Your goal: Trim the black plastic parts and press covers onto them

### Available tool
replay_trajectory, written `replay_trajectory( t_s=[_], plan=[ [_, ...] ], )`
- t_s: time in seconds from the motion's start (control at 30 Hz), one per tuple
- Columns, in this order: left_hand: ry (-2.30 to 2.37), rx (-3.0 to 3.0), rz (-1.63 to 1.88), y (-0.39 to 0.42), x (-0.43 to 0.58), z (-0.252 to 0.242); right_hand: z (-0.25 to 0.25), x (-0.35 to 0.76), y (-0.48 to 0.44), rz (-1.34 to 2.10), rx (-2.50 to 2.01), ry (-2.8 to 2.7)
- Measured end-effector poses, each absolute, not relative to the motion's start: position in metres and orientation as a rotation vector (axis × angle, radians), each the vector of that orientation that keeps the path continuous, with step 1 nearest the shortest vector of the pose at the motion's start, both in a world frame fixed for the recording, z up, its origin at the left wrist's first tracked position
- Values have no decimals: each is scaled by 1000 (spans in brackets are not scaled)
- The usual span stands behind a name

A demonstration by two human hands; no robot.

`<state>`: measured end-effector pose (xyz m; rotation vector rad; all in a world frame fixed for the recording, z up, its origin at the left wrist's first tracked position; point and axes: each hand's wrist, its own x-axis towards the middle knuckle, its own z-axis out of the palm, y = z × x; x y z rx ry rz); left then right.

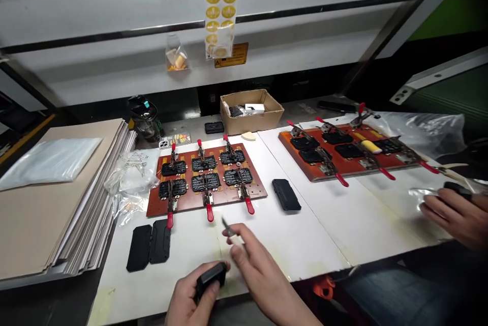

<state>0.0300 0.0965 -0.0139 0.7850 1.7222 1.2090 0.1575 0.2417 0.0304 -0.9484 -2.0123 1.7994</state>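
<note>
Tabletop [190, 125] with white paper [274, 239], left hand [193, 295] gripping a black part [211, 278] over the front edge, right hand [253, 260] pinching a small tool [227, 226], red boards [256, 187] behind, big white panel [114, 64] at back

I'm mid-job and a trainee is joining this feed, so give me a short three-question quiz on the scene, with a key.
1. How many black pieces sit on the left clamp board?
2. True or false: the left hand holds a black part, the right hand a slim tool.
3. The yellow roll lies on: a) the stack of sheets; b) the right clamp board; c) the cardboard box.

Key: 1. Six. 2. True. 3. b.
</note>
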Motion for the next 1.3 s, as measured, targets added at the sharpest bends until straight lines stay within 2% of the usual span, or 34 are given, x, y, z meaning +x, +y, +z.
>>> replay_trajectory(
  t_s=[0.1, 0.17, 0.47, 1.03, 1.3],
  plan=[
    [1831, 816, 1324, 99, 30, -14, 28, 164, 226, 1752, -1074, -2047],
    [1887, 833, 1395, 99, 33, -16, 28, 165, 212, 1819, -1005, -2188],
    [1900, 910, 1379, 87, 30, -24, 34, 146, 181, 1808, -794, -2485],
    [1977, 691, 1577, 85, 47, -21, 33, 145, 182, 1802, -757, -2494],
    [2101, 687, 1501, 89, 47, -13, 32, 149, 187, 1774, -863, -2432]
  ],
)
